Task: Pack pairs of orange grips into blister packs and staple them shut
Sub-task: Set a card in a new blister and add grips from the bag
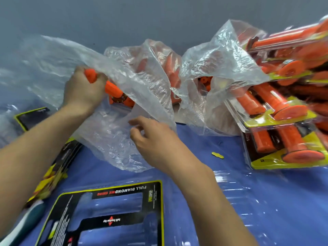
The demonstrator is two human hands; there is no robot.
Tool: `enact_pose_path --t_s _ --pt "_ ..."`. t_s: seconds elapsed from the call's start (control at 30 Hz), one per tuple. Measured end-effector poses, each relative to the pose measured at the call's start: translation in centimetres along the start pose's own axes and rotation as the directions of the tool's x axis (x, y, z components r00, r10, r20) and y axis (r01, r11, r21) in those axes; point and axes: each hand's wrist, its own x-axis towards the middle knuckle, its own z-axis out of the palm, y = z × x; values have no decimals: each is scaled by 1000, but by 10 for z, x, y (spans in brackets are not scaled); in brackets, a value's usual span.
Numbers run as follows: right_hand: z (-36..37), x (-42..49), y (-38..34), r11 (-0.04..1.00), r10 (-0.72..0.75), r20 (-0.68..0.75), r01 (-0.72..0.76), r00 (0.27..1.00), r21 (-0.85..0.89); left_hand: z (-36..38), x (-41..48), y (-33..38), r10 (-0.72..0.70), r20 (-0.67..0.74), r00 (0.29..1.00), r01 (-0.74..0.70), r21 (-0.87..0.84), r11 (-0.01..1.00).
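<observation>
Left grip (84,89) tight around one orange handgrip (112,89); right grip (152,137) slack at one bag (113,139).

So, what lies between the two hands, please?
Only crumpled clear bag, in the head view, between the left hand, holding a grip, and the right hand.

Head view looks steeply down, close above table (204,144).

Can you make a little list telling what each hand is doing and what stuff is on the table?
left hand: grips one orange grip under the clear plastic bag
right hand: fingers loose, at the bag's edge, holding nothing
front: empty blister pack
right side: pile of filled packs
table: blue cover
</observation>
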Motion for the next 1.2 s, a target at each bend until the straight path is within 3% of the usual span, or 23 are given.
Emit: enact_pose_path --t_s 0.13,0.3,0.53,0.7,0.8,0.87,1.0,1.1,1.2 --pt "1 -12 -13 996 -86 -45 85 995 -8 -47 -54 9 49 -128 991 -62 -94 994" --pt "9 -26 -35 968 -249 -140 249 958 -12 -81 -124 31 248 -278 928 -284 -94 954" --pt "16 -43 -44 926 -278 -331 344 902 158 -102 -172 39 478 -147 866 -488 -38 872" --pt "14 -44 -39 951 -268 -414 307 870 29 -102 -184 29 547 8 837 -546 -60 836" --pt "17 -44 -40 923 -181 -363 285 914 257 -103 -185 19 496 72 865 -482 -154 862" --pt "17 -47 -42 864 -99 -335 248 937 439 -104 -183 8 416 37 909 -399 -216 891" --pt "13 -56 -45 632 2 -186 143 983 762 -105 -183 -11 214 2 977 -203 -305 930" --pt "13 -62 -47 536 -8 -68 61 998 842 -107 -185 -20 133 61 989 -97 -408 908" --pt "19 -67 -47 437 -11 16 -10 1000 899 -111 -187 -25 143 89 986 -82 -489 868"
